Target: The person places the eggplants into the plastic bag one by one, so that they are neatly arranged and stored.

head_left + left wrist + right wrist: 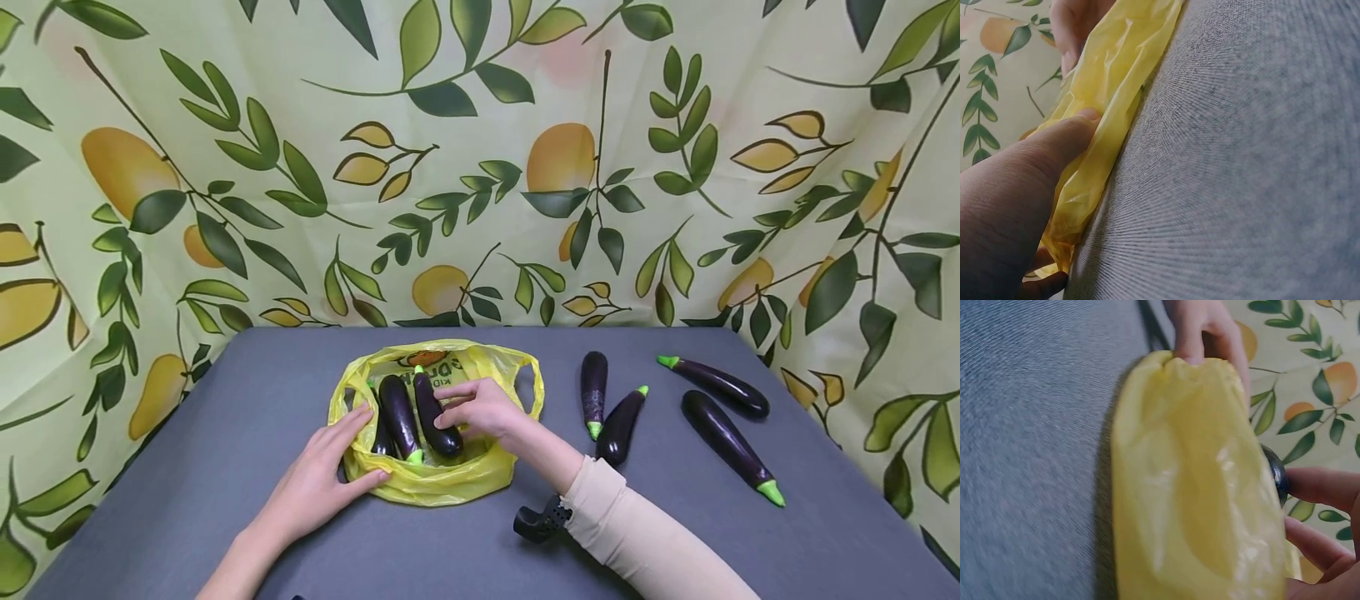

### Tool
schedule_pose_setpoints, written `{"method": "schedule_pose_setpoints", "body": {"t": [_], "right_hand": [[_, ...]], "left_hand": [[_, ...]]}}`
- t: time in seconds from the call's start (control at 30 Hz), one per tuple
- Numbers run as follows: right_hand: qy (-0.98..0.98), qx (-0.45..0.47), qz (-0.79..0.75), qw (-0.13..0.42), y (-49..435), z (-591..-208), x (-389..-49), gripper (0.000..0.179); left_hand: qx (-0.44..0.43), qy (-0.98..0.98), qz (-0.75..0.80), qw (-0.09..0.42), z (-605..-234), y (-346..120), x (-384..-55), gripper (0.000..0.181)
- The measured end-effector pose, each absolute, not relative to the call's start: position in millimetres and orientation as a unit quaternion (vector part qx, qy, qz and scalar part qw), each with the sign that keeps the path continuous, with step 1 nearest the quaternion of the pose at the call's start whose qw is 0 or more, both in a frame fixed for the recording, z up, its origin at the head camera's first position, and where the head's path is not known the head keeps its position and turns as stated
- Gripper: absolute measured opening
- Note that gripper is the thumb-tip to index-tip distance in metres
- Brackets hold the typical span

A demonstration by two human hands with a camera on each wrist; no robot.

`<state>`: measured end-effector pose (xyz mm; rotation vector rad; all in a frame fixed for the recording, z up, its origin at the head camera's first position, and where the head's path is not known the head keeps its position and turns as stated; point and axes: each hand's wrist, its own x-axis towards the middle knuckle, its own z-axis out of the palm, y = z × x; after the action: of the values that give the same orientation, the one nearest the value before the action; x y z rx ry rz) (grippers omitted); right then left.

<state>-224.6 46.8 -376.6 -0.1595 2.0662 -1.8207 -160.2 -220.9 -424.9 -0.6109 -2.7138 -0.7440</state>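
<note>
A yellow plastic bag [450,487] with its mouth spread wide stands on the grey table. Inside are an eggplant [397,408] with its green cap toward me and another [382,437] partly hidden at the left. My right hand [480,410] reaches over the bag and pinches a third eggplant [427,404] near its rounded end, green cap pointing away. In the right wrist view, this dark rounded end [1275,474] shows beside my fingers. My left hand [330,462] rests on the bag's left rim, fingers and thumb spread; the thumb [1066,140] presses the yellow plastic in the left wrist view.
Right of the bag, an upright-lying eggplant [594,387] and a tilted one [621,427] lie close together. Farther right are two more, one at the back [720,387] and one nearer [727,442]. A leaf-and-fruit patterned cloth [480,242] hangs behind the table [247,400].
</note>
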Motion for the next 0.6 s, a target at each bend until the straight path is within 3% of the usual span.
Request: {"method": "schedule_pose_setpoints", "body": {"t": [0.6], "right_hand": [[0.787,-0.123,-0.572,0.195,44.9,-382.4,-220.7,0.043]], "left_hand": [[-0.229,-0.927,-0.258,0.15,-426.5,-221.4,-159.6,0.086]]}}
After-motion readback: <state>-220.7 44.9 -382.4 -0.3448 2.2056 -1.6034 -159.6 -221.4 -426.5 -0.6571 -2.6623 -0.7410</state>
